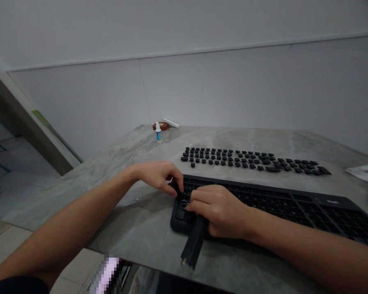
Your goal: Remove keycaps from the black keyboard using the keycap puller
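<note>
A black keyboard (254, 183) lies on the grey marbled table, many of its key positions bare of caps. At its left end, my left hand (161, 175) is closed in a pinch, thumb and forefinger around something small and dark that I cannot make out. Close by, my right hand (219, 210) is curled around a black bar-shaped tool (194, 245) with small metal prongs at its lower end. The fingertips of this hand touch the keyboard's lower left corner. Behind the keyboard, loose black keycaps (230, 158) are laid out in rows.
A small white and blue spray bottle (158, 134) stands at the back left of the table, beside a reddish-brown object (162, 125) and a white strip (171, 123). Crumpled white tissue (364, 173) lies at the far right. A white wall rises behind.
</note>
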Tool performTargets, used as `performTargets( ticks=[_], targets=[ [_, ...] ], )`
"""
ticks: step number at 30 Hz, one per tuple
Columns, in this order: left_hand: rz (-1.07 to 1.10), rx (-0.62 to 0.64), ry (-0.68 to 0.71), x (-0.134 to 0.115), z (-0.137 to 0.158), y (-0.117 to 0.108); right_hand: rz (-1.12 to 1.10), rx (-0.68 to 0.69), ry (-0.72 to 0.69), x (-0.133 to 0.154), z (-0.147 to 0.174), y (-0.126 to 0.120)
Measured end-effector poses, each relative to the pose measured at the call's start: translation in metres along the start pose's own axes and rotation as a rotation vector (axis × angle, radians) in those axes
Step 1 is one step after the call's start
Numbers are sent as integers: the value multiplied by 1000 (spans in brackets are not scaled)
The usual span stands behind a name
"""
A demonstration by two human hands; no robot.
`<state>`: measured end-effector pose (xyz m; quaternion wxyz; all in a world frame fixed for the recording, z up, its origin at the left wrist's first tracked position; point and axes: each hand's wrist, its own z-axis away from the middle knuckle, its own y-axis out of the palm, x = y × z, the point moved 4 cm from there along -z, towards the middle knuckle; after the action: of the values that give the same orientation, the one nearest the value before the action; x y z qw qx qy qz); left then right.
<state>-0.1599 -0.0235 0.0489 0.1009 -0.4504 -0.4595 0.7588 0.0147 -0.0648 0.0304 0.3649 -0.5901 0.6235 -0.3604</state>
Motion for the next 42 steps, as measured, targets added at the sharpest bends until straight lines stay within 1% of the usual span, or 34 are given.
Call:
performTargets(
  ticks=[3, 11, 15, 17, 19, 21, 24, 29, 32, 35, 38, 40, 42],
  targets=[
    [-7, 4, 10, -3, -1, 2, 29, 14, 11, -1, 0, -1],
    [5, 11, 56, -7, -3, 5, -58, 0, 66, -2, -1, 2],
    [1, 12, 56, -6, -3, 5, -151, -16, 141, -6, 0, 3],
    [-1, 16, 54, -6, -4, 5, -147, -11, 159, -5, 0, 3],
    [3, 19, 55, -6, -4, 5, -75, 7, 116, -1, -1, 4],
    [6, 19, 55, -7, -4, 5, 19, 16, 36, 5, -3, 5],
    [-5, 20, 52, -7, -4, 6, 130, -12, -48, 12, -3, 6],
    [0, 20, 59, -7, -4, 6, 198, -107, -73, 17, 0, 2],
    [0, 20, 61, -7, -4, 6, 164, -155, -58, 16, 1, -3],
    [6, 24, 55, -7, -3, 6, 69, -206, 19, 9, 2, -8],
    [9, 21, 48, -7, -3, 5, -45, -265, 216, -7, 5, -12],
    [3, 11, 42, -5, -2, 3, -68, -244, 361, -17, 7, -12],
    [-7, -5, 40, -4, -1, 1, -50, -167, 454, -24, 8, -8]
  ],
)
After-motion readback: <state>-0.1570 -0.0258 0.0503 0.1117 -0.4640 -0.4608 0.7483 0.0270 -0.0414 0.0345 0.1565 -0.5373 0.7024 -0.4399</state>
